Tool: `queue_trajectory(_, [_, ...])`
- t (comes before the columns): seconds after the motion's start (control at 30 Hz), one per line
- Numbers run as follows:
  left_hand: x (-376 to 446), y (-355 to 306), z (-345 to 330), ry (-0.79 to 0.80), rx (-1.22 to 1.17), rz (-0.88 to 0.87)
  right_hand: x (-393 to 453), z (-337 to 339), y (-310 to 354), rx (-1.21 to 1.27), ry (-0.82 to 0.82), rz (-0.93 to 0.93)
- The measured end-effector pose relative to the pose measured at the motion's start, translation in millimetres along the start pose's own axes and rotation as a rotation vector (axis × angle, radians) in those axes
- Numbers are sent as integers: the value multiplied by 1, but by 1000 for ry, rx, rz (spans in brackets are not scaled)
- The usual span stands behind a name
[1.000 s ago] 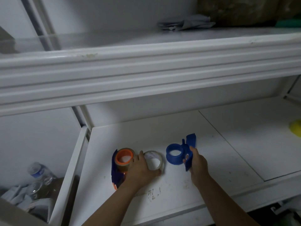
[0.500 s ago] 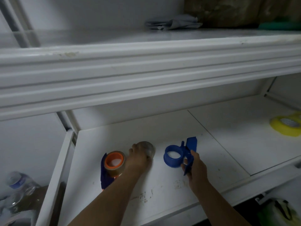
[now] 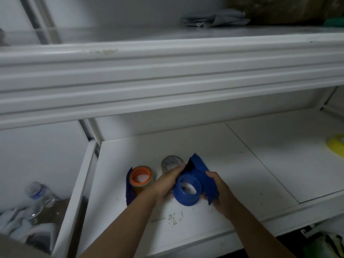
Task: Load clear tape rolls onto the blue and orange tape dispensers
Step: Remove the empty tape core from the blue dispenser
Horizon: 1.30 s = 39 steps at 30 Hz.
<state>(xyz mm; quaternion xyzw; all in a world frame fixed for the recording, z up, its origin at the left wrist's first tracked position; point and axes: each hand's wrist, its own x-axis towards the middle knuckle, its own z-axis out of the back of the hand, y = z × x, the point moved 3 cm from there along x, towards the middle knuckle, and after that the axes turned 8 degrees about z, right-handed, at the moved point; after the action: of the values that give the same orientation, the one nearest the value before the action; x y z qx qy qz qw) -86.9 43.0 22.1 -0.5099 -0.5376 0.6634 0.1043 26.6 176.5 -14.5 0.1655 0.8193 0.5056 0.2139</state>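
I hold the blue tape dispenser in both hands, just above the white shelf. Its empty round hub faces me. My right hand grips its flat handle from the right. My left hand clasps the hub side from the left. A clear tape roll stands tilted right behind my left fingers; whether they touch it I cannot tell. To the left lies the orange-hubbed dispenser with a brownish clear roll around its hub.
A yellow tape roll lies at the shelf's far right. A thick white ledge overhangs the shelf, with a grey cloth on top. Plastic bottles and clutter fill the lower left compartment.
My right hand has lifted the blue dispenser off the shelf and turned it toward me. My left hand has left the clear roll and taken the dispenser's hub side.
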Motion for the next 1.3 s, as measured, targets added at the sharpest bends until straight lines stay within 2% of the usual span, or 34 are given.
queue_trajectory(0.1, [-2,11,13,56,-19,38,2,-17,-7,-190,66,-41])
queue_trajectory(0.23, [-10,22,27,-84,-8,57,9,-33,-18,-377,113,-31])
queue_trajectory(0.3, [-15,24,38,-146,-33,46,15,-38,-20,-430,74,-33])
queue_trajectory(0.37, [-23,22,50,-194,-70,37,23,-41,-18,-479,-17,58])
queue_trajectory(0.43, [-30,20,59,-234,-84,36,34,-42,-18,-651,-45,179])
queue_trajectory(0.57, [-48,19,69,-315,-111,71,51,-62,-27,-1078,220,175])
queue_trajectory(0.63, [-57,18,70,-322,-141,76,58,-72,-21,-1199,243,172])
queue_trajectory(0.7, [-62,16,71,-328,-158,84,67,-78,-18,-1175,218,153])
queue_trajectory(0.83, [-65,13,73,-351,-149,108,80,-73,-27,-892,190,66])
queue_trajectory(0.93, [-58,9,72,-346,-145,101,75,-70,-21,-777,100,78])
queue_trajectory(1.0, [-51,6,69,-334,-142,97,69,-66,-13,-613,38,31])
queue_trajectory(1.1, [-37,3,62,-342,-118,75,53,-61,-5,-379,87,-66])
queue_trajectory(1.2, [-24,-1,49,-343,-61,53,40,-56,-1,-358,217,-53])
queue_trajectory(1.3, [-16,-7,33,-301,12,23,28,-47,7,-335,202,0])
